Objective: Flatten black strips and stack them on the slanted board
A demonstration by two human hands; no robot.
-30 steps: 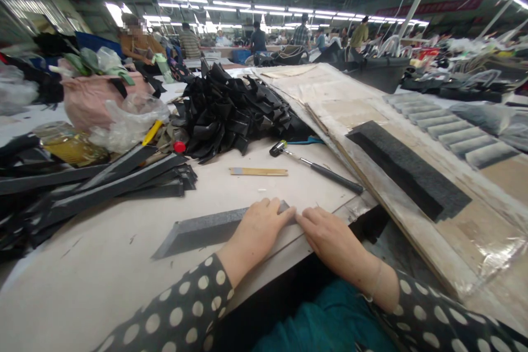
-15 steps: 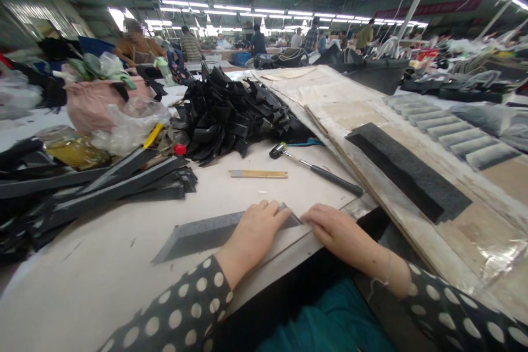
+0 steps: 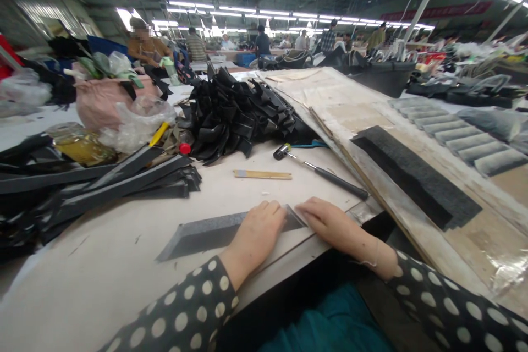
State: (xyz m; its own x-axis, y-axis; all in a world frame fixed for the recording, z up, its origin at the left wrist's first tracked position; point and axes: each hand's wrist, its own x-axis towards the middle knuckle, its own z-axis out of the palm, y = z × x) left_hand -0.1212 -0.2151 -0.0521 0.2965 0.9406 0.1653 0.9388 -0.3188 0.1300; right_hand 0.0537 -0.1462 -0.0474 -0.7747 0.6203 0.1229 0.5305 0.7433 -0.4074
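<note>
A dark grey and black strip of material (image 3: 206, 236) lies flat on the pale tabletop in front of me. Across its right part rests my left hand (image 3: 256, 234), fingers together and curled down onto it; the fingertips and thumb are hardly seen. My right hand (image 3: 330, 225) is closed at the strip's right end, its fingers pressed together at the corner beside my left fingertips. Beyond the hands lie a flat wooden stick (image 3: 263, 175) and a small hammer (image 3: 322, 170) with a black handle.
Black pieces (image 3: 243, 110) are heaped at the back, with long dark strips (image 3: 103, 181) on the left. A sloping board (image 3: 350, 115) on the right carries another dark piece (image 3: 416, 176) and a row of pale-coated pieces (image 3: 449, 132). A pink bag (image 3: 111, 102) stands back left; people work farther off.
My right fingers have shifted slightly left, closer to my left hand at the strip's end. The left hand stays on the strip. The whole view has swung a little.
</note>
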